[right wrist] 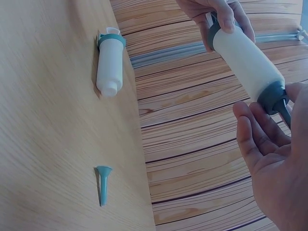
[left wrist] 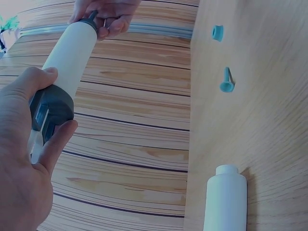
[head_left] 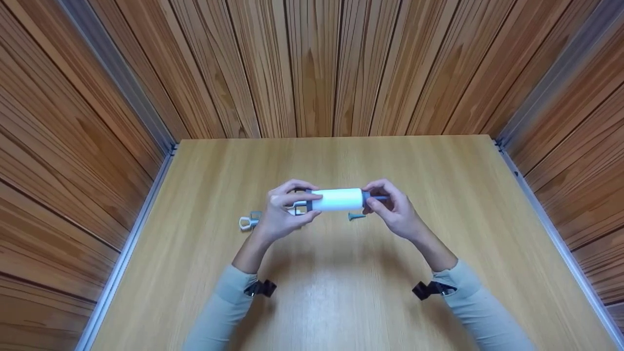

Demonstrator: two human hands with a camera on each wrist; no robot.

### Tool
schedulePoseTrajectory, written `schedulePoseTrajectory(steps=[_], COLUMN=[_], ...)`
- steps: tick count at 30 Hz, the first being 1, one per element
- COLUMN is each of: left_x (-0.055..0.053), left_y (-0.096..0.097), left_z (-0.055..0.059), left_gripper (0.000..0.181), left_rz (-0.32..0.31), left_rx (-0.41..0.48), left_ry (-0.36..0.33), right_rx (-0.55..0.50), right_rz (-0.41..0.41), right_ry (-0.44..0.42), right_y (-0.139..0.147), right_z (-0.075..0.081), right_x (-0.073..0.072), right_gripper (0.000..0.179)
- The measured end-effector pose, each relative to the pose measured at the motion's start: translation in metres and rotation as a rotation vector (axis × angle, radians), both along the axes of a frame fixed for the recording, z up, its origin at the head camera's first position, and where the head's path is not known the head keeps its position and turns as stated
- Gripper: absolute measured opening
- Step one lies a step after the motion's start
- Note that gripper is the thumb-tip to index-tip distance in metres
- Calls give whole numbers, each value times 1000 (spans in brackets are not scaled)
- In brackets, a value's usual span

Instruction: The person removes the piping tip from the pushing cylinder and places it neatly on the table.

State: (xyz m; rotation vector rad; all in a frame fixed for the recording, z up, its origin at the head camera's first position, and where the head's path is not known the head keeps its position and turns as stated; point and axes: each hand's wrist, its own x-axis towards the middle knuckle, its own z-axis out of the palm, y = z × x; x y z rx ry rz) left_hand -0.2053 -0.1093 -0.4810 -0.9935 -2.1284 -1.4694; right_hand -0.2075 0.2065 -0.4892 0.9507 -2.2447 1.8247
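A white, syringe-like tube with dark grey ends is held level above the table between both hands. My left hand grips its grey handle end, thumb and fingers around the collar. At the opposite end, the fingers of my right hand pinch the dark grey nozzle, whose thin tip points away from the tube. Below, a teal nozzle lies on the table. A second white tube with a teal collar lies there too; in the head view my left hand mostly hides it.
A small teal ring lies beyond the teal nozzle in the left wrist view. The light wood table is bordered by wood-plank walls and metal rails at the sides.
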Motion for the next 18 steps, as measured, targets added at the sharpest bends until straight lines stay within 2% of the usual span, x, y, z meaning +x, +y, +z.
schedulePoseTrajectory(steps=[9, 18], left_x=[1, 1], left_y=[1, 1], left_z=[1, 0], left_gripper=[28, 29], left_rz=[4, 4], left_rx=[5, -6], left_ry=[10, -10], right_rx=[-40, -44], right_rz=[39, 38], right_ry=[7, 26], right_y=[0, 1], right_z=[2, 0], right_x=[3, 4], right_gripper=[35, 36])
